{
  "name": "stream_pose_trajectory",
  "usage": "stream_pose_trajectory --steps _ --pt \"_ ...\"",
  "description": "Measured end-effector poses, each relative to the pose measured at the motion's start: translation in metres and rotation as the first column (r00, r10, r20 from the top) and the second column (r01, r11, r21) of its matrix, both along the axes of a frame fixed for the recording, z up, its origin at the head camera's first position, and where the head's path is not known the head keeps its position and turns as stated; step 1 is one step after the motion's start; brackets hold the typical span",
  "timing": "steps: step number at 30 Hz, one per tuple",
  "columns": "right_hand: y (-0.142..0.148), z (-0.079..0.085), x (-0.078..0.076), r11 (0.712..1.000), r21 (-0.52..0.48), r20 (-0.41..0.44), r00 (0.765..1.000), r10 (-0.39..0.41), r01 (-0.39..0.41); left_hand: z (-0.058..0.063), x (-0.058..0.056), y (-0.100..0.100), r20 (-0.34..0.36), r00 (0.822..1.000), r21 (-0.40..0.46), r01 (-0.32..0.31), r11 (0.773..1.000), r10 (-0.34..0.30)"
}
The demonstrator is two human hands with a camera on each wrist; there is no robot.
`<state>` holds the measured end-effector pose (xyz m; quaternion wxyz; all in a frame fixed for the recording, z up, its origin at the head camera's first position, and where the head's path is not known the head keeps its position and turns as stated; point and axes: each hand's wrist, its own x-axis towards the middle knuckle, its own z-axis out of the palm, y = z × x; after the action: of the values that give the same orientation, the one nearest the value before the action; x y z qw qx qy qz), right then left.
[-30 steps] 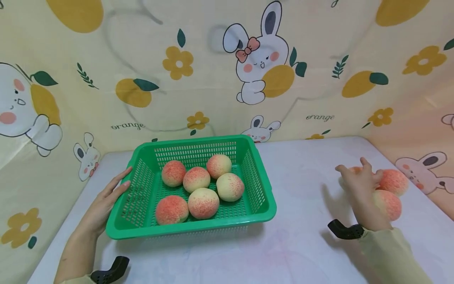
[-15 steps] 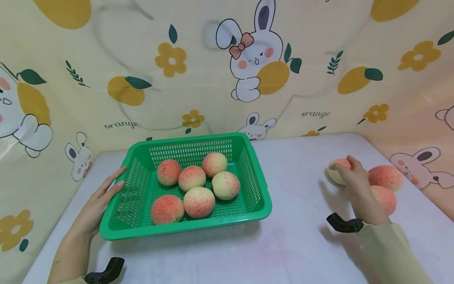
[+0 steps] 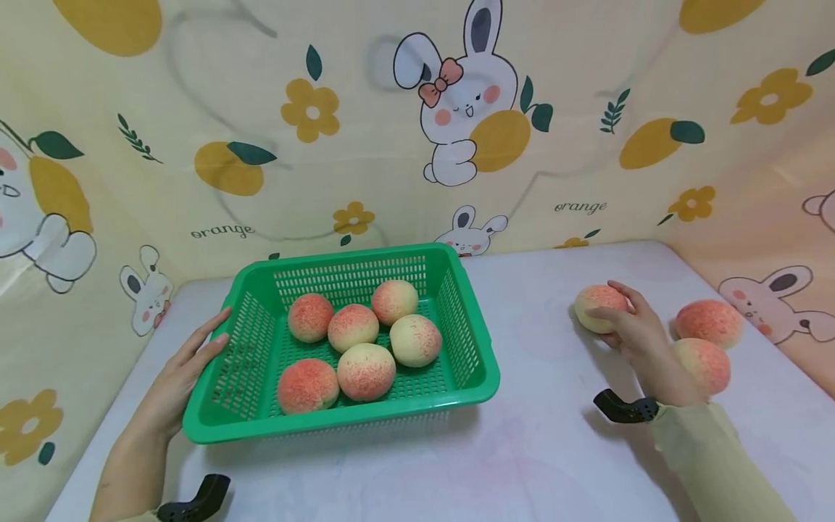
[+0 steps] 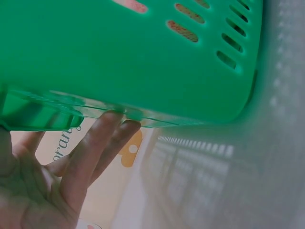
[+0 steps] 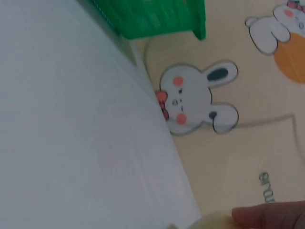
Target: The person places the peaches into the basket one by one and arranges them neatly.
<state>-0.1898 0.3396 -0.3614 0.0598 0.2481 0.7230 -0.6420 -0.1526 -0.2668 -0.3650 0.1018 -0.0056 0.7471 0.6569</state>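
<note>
A green slotted basket (image 3: 404, 412) stands left of centre with several peaches (image 3: 365, 373) in it. At its left side rests my left hand (image 3: 166, 388), fingertips at the rim; the left wrist view shows these fingers (image 4: 93, 150) extended against the outer wall. My right hand (image 3: 646, 348) holds another peach (image 3: 592, 310) between thumb and fingers, over the right part of the table. Only a sliver of that peach (image 5: 214, 223) and a fingertip (image 5: 248, 215) appear in the right wrist view.
Two more peaches, one redder (image 3: 709, 322) and one paler (image 3: 707, 365), lie at the table's right beside my right wrist. A cloth wall printed with rabbits (image 3: 463, 145) rises along the back edge of the white table (image 3: 522, 464).
My right hand has gripped a peach at the right and carried it a little left, away from the other two. The left hand stays at the basket; the head view has shifted slightly.
</note>
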Motion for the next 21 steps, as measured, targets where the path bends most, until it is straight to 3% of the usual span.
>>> stream_pose_trajectory --steps 3,9,14,21 --pt "-0.009 0.001 -0.001 0.998 -0.009 0.0 0.998 0.069 -0.069 -0.001 0.0 0.0 -0.005 1.0 0.002 0.003 1.0 -0.003" --pt "-0.031 0.004 -0.002 0.96 -0.246 -0.012 0.991 0.136 -0.135 -0.001 0.001 0.001 -0.009 1.0 0.007 -0.001 1.0 0.001" --pt "-0.049 0.012 0.001 0.945 -0.23 -0.082 0.972 0.22 -0.233 -0.001 0.002 0.001 -0.014 1.0 0.019 0.002 1.0 -0.001" --pt "-0.066 0.036 0.007 0.91 -0.249 -0.225 0.934 0.278 -0.331 -0.001 0.002 0.0 -0.026 1.0 0.038 0.016 0.999 -0.015"
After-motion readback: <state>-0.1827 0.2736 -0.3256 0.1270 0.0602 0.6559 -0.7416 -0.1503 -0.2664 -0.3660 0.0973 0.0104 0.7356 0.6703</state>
